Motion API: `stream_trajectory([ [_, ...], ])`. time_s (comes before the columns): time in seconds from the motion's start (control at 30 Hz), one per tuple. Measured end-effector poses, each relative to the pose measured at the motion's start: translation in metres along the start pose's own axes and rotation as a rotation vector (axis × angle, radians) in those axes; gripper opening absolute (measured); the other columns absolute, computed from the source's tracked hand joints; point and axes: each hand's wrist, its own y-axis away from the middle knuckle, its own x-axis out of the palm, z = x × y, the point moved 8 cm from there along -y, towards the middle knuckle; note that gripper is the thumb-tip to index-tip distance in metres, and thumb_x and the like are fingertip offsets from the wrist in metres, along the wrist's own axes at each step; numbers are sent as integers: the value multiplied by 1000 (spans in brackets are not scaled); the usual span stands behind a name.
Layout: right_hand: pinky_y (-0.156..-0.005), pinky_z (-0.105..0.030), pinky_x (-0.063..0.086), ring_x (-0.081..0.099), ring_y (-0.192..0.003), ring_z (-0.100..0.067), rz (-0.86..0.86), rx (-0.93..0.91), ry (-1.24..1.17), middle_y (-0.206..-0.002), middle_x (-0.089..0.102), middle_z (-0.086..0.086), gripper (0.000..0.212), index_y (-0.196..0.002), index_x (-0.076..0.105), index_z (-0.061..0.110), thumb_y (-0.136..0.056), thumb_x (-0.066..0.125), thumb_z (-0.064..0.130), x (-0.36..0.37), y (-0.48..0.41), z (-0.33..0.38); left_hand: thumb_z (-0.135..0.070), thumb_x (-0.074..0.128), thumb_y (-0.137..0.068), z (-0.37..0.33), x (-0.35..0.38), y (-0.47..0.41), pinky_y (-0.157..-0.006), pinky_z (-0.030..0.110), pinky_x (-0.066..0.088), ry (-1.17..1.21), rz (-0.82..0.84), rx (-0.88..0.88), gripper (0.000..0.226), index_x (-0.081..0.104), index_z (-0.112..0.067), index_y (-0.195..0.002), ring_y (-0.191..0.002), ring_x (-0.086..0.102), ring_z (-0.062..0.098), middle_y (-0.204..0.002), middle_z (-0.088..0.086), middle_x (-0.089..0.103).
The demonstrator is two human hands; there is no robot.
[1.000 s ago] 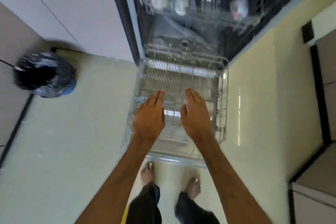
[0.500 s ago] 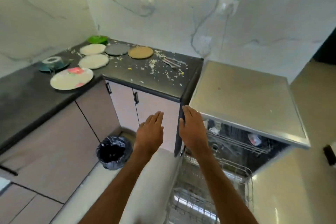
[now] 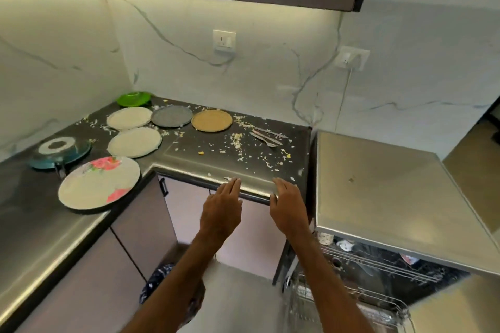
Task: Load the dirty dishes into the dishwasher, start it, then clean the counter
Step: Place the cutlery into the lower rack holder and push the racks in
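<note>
At the front edge of the crumb-strewn surface point(image 3: 189, 162), the left hand point(image 3: 221, 211) and right hand point(image 3: 288, 211) hover flat, apart, empty. Tilting the floral plate point(image 3: 100, 184) when lifting it could spill scraps.

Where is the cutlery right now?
Head view: the cutlery lies at the right end of the counter, between the tan plate and the dishwasher, among crumbs.

Dirty plates point(image 3: 134, 141) lie flat on the crumb-strewn counter point(image 3: 189, 155) beside the open dishwasher point(image 3: 378, 197).
</note>
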Motion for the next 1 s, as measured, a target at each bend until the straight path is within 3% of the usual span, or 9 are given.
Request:
stream_trajectory([
  [0.13,-113,-37,39,52,-126,-26,1,9,34,-133,60,-11,42,-137,55,5,-96,57,10,21,-26,12,-13,67,-88,28,6,-36,-91,41,55,46,9,35,57,50,-4,-141,-125,58,29,-141,12,56],
  [0.3,-109,-45,42,59,-119,-28,0,38,87,-127,65,-14,38,-131,60,3,-94,59,12,28,-84,-20,-16,59,-94,33,19,-74,-101,37,48,79,42,38,56,43,-7,-146,-134,49,24,-148,9,49],
  [0.47,-101,-43,49,64,-110,-29,5,126,64,-119,69,-15,36,-127,63,4,-93,60,16,58,-155,-64,-20,55,-97,40,44,-122,-102,35,46,98,44,-8,56,38,-11,-150,-136,46,20,-152,4,44],
  [0.7,-98,-40,50,63,-108,-28,134,113,80,-119,67,-12,36,-128,62,6,-95,55,17,125,-278,-113,-24,57,-95,53,89,-210,-102,35,47,107,77,-145,59,36,-16,-151,-131,51,18,-150,1,46],
  [0.87,-85,-38,55,66,-98,-26,332,139,130,-107,69,-11,28,-109,67,10,-91,47,1,172,-346,-149,-28,55,-97,59,114,-240,-100,41,51,149,92,-284,55,37,-18,-149,-128,53,18,-147,0,49],
  [0.93,-88,-39,54,65,-104,-28,379,111,154,-110,68,-10,38,-114,66,13,-86,46,-4,189,-367,-159,-31,54,-98,59,125,-247,-100,42,51,150,98,-325,56,36,-18,-150,-131,50,17,-149,0,47],
  [1.0,-96,-42,51,60,-113,-31,428,69,172,-121,63,-11,54,-134,58,18,-86,46,-3,203,-377,-167,-32,53,-99,58,131,-251,-101,42,50,146,116,-337,57,34,-17,-151,-134,47,17,-151,-1,44],
])
